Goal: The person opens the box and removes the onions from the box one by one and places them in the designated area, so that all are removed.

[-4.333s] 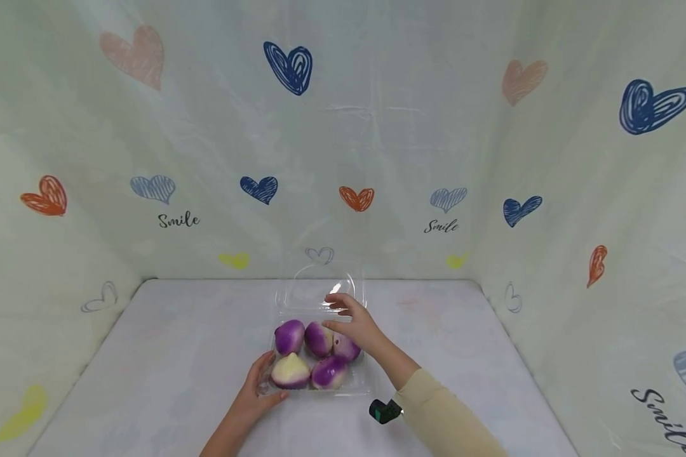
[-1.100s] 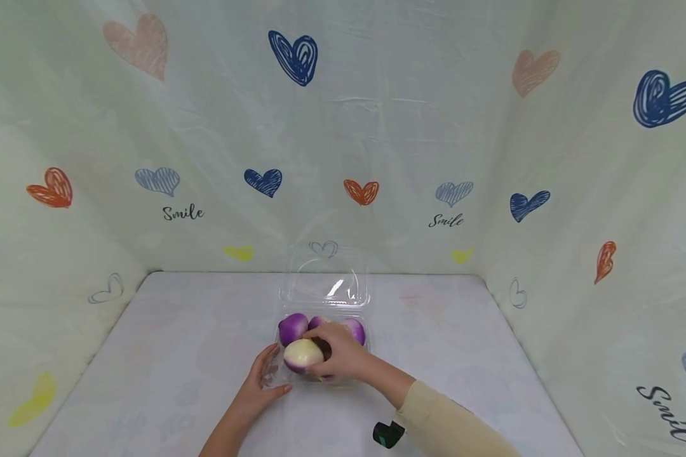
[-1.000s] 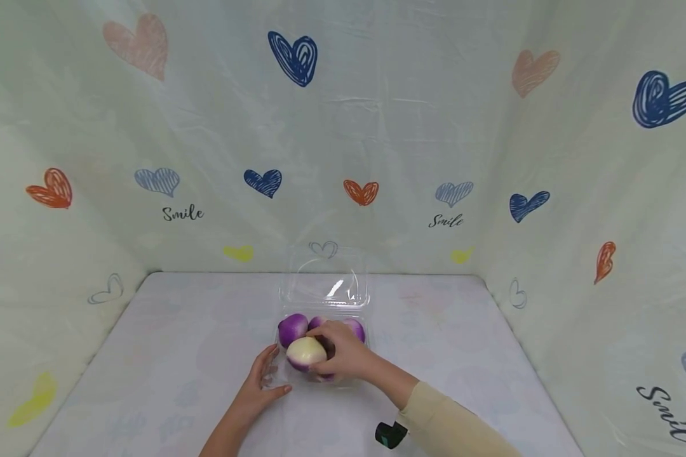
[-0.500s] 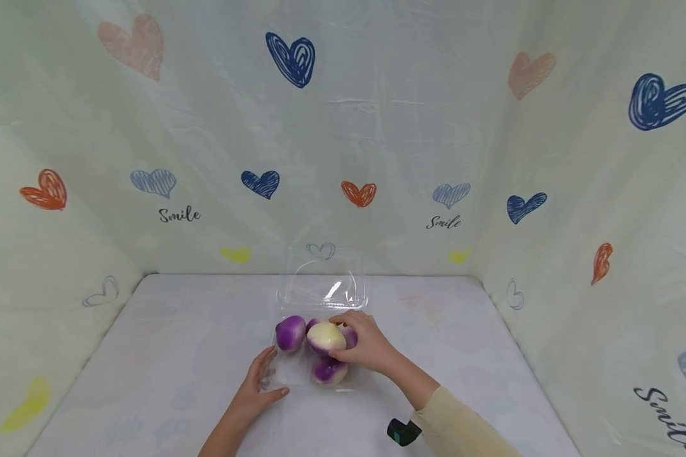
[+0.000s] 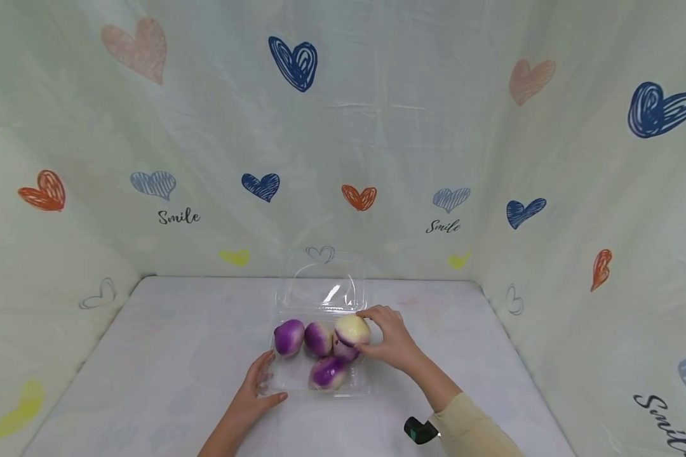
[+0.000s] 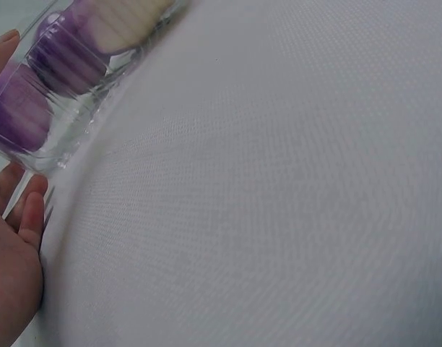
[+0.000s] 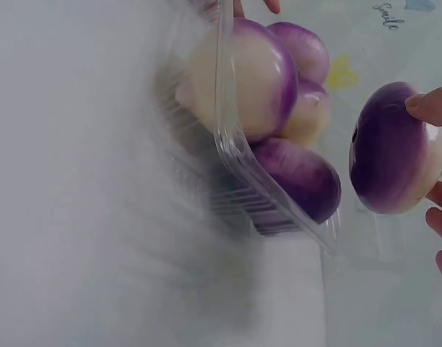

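Note:
A clear plastic clamshell box [image 5: 288,381] sits on the table with its lid [image 5: 320,289] raised at the back. Inside are a purple turnip [image 5: 289,337] at back left, a second turnip [image 5: 318,339] beside it, a third turnip [image 5: 329,373] in front and another at back right, partly covered. My left hand [image 5: 251,397] holds the box at its front left corner, thumb in front and fingers along the side. My right hand [image 5: 393,339] grips a white-and-purple turnip [image 5: 352,329] above the back right one; the right wrist view shows this held turnip [image 7: 391,148] apart from the others.
A white cloth-covered table [image 5: 194,355] lies under the box. Behind it and at both sides hangs a pale curtain [image 5: 377,146] printed with hearts. A small black device [image 5: 420,430] shows at the right sleeve.
My right hand has taken the pale turnip from the front left of the box, lifted it and carried it over to the back right. The left hand stays at the box corner.

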{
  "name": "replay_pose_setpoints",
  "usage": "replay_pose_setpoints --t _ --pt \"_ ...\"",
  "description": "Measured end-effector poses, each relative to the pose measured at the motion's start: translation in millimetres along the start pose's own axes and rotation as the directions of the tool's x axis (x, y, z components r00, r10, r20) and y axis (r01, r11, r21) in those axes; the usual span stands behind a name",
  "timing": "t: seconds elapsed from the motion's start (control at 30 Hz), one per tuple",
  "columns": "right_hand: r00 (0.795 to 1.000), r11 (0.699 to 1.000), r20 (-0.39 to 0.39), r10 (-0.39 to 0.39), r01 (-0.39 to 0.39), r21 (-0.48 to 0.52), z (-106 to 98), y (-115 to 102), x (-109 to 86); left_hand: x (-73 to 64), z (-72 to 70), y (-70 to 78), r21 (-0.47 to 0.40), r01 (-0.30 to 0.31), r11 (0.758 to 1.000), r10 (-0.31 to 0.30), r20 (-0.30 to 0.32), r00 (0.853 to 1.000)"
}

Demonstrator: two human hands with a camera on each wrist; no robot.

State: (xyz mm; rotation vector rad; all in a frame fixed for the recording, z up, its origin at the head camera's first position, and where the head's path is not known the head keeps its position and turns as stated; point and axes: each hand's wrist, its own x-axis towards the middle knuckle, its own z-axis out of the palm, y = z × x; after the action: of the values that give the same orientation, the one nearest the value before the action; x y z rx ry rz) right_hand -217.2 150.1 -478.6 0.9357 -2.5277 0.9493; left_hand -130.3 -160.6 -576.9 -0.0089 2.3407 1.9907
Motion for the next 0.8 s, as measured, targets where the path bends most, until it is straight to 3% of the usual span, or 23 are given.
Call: replay_pose_setpoints --t 0.4,0.8 --pt "0.988 0.996 -0.121 0.092 -0.092 0.003 -13 32 -7.6 0.2 0.4 1.6 0.051 0.002 0.999 -0.002 -0.004 1.000" --pt "0.967 0.984 -0.199 0.162 -0.172 -0.037 -11 56 -14.5 0.4 0.5 2.7 0.064 0.013 0.998 -0.012 -0.016 1.000"
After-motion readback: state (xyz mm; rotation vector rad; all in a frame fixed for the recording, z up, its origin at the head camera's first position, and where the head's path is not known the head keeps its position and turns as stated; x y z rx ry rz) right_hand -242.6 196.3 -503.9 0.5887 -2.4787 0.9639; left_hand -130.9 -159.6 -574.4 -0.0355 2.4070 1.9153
